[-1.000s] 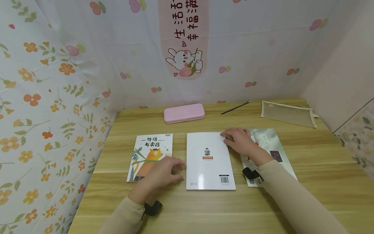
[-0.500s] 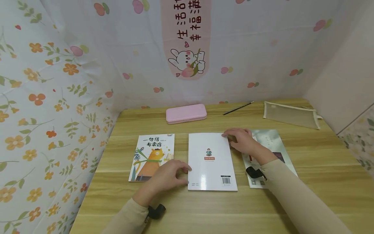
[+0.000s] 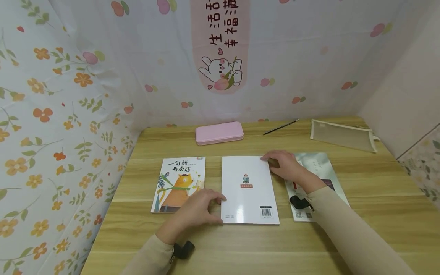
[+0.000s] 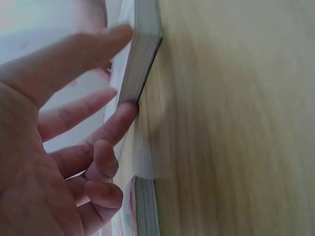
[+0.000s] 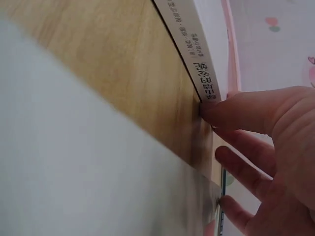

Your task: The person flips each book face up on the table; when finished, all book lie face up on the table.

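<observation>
A white book [image 3: 245,204] lies back cover up on the wooden table, between both hands. At its left side my left hand [image 3: 197,208] touches the page edges, thumb near the lower corner and fingertips higher up. The left wrist view shows the thumb at the corner of the book [image 4: 135,61], two fingertips along the pages and the other fingers loosely bent. At the top right corner is my right hand [image 3: 285,166]. In the right wrist view its thumb rests against the printed spine [image 5: 192,54], while the other fingers spread beyond the top edge.
Left of the white book lies a picture book with a bear [image 3: 182,185]. A pale green book [image 3: 319,164] on the right is partly hidden under the right forearm. Behind stand a pink pencil case [image 3: 219,133], a pencil [image 3: 281,126] and a mesh pouch [image 3: 342,135].
My left hand has moved right, from beside the white book to touching its left edge, and the thumb has slid down toward the lower corner. The right hand stays at the top right corner.
</observation>
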Available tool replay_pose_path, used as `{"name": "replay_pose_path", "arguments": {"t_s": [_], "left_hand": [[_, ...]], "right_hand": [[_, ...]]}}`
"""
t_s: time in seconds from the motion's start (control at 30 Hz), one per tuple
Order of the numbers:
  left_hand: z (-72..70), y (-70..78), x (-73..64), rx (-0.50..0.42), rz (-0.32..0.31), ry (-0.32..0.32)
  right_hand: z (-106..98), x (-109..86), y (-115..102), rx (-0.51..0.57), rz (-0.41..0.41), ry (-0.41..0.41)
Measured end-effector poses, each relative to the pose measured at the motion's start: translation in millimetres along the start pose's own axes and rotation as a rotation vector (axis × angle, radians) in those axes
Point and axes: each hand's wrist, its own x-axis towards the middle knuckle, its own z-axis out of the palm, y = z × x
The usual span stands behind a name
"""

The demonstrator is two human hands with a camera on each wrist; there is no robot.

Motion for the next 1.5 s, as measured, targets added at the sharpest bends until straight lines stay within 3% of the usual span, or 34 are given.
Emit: {"name": "replay_pose_path", "arguments": {"t_s": [0.23,0.43,0.67,0.8,1.03,1.33,1.5], "left_hand": [[0.2,-1.7,-1.2,0.026,0.011,0.003],[1.9,-6.1,-3.5,-0.018,0.014,0.013],[1.1,-5.7,-3.7,-0.072,0.006,-0.01],[0.2,-4.0,-6.0,-0.054,0.01,-0.005],[0.4,-7.3,-11.8,-0.055,0.049,0.01],[2.8,-8.3,-16.1,0.012,-0.032,0.066],[3.2,-8.6,-19.6,0.072,-0.023,0.147]], "right_hand": [[-0.5,-0.9,0.1,0.05,-0.026,0.01],[-1.3,-3.1,4.8,0.093,-0.019,0.011],[-8.5,-3.3,6.9,-0.019,-0.082,0.033],[-14.5,-4.0,5.2,-0.041,-0.114,0.047],[-21.6,-7.7,4.3,0.072,-0.177,0.066],[-24.9,-5.9,5.0,0.136,-0.189,0.093],[-24.6,-4.3,9.3,0.152,-0.213,0.114]]}}
